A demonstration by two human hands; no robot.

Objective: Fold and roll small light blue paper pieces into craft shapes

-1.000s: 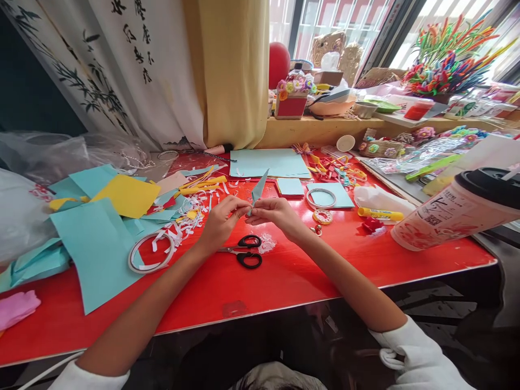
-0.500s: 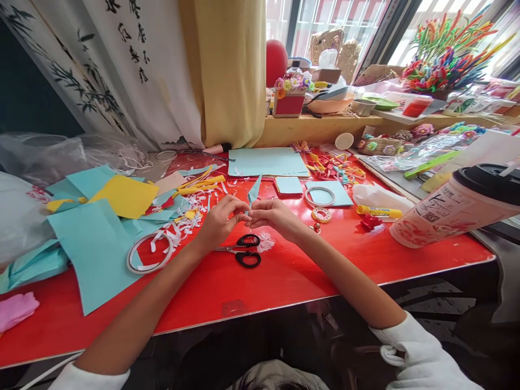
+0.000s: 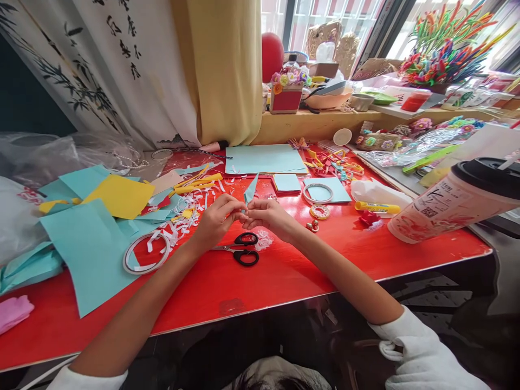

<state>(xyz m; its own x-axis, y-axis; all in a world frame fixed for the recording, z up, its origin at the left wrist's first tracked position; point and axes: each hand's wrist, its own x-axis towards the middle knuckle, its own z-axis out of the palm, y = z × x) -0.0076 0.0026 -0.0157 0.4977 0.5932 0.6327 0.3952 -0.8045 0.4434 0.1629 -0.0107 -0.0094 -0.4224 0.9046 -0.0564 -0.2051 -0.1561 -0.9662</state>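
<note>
Between my fingertips is a small folded piece of light blue paper point(image 3: 251, 189), its pointed end sticking up and away from me. My left hand point(image 3: 221, 219) pinches its lower end from the left. From the right, my right hand point(image 3: 268, 218) closes on the same end, the fingers of both hands touching. The fingers hide the paper's bottom part. Just below the hands, black-handled scissors point(image 3: 246, 249) lie on the red table point(image 3: 280, 287). Beside them is a small heap of whitish bits point(image 3: 264, 240).
Left are blue sheets point(image 3: 91, 254), a yellow sheet point(image 3: 122, 195), paper strips and a tape roll point(image 3: 129, 262). Behind my hands lie a stack of blue squares point(image 3: 286, 183), large blue sheets point(image 3: 266, 160) and another tape roll point(image 3: 318, 185). A lidded cup point(image 3: 450, 203) stands at right, near a yellow tube point(image 3: 377, 207).
The view has shifted slightly, so everything sits a little further left. Both hands keep their pinch on the folded paper, with only a small movement of the fingers.
</note>
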